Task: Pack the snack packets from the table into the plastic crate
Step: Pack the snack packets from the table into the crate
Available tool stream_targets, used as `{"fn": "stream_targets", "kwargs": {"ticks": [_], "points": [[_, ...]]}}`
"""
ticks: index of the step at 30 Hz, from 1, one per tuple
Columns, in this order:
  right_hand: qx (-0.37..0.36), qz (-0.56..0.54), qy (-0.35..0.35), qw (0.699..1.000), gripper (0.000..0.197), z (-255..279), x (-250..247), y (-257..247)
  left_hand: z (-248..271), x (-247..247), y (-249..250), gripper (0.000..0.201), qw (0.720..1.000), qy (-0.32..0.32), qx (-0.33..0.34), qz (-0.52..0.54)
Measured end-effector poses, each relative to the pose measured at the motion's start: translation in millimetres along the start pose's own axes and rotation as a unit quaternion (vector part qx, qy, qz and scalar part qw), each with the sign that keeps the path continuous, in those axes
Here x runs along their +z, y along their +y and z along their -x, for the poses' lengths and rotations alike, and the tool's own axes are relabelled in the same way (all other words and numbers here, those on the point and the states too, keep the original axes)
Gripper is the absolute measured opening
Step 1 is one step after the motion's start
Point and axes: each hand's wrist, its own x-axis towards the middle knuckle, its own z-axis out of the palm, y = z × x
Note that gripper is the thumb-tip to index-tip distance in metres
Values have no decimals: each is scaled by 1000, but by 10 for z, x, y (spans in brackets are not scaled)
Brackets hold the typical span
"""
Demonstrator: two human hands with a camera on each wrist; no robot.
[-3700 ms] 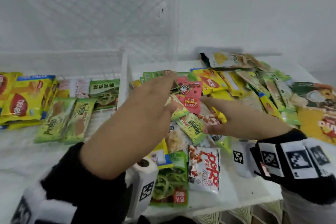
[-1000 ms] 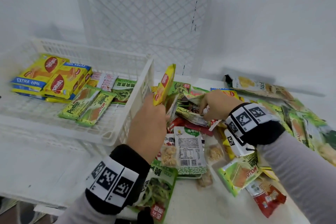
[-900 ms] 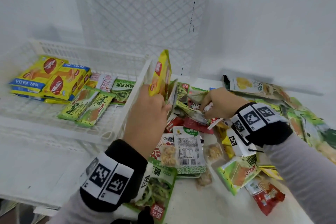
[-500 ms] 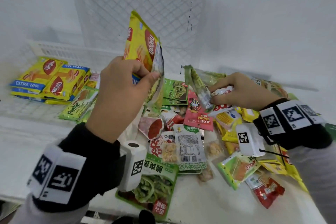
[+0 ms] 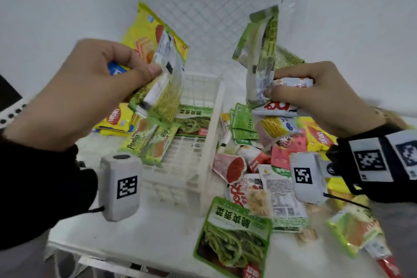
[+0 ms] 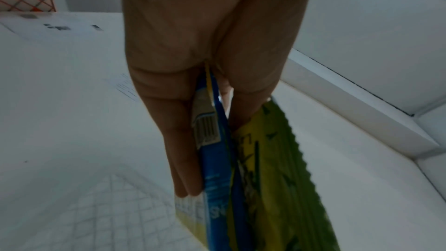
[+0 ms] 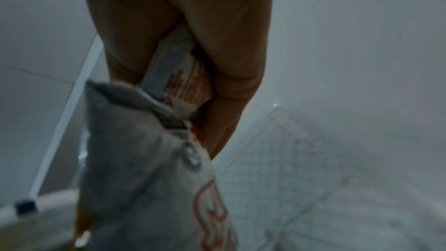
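My left hand (image 5: 126,74) pinches a yellow wafer packet (image 5: 146,36) and a green packet (image 5: 160,95) together, raised above the white plastic crate (image 5: 209,137); the left wrist view shows the fingers (image 6: 185,140) clamped on those packets (image 6: 260,178). My right hand (image 5: 291,88) grips an upright green packet (image 5: 261,52) and a white-and-red packet (image 5: 291,83), held over the pile of snack packets (image 5: 275,142) on the table. In the right wrist view the white packet (image 7: 149,159) hangs from the fingers (image 7: 231,102). The crate holds yellow wafer packets (image 5: 115,119) and green Pandan packets (image 5: 144,142).
A second white lattice crate (image 5: 212,20) stands on edge against the wall behind. A large green vegetable packet (image 5: 234,232) lies near the table's front edge. More packets (image 5: 354,230) spread along the right side of the table (image 5: 158,239).
Both hands have lifted their packets higher off the pile. The left hand moved up and left over the crate; the right hand raised its green packet upright.
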Motion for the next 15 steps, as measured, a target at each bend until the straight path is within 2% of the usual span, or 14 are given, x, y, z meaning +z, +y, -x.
{"fn": "stream_targets", "kwargs": {"ticks": [3, 7, 11, 15], "points": [[4, -19, -23, 1000, 17, -123, 368, -221, -119, -247, -213, 33, 997, -58, -7, -41], [32, -12, -32, 999, 20, -390, 905, -417, -369, -468, -546, 31, 986, -135, -22, -98], [69, 72, -29, 995, 18, -650, 1442, -465, -644, -492, -908, 33, 969, -214, -27, -122], [108, 205, -22, 972, 13, -775, 1760, -431, -877, -407, -1184, 38, 950, -296, -9, -103]]}}
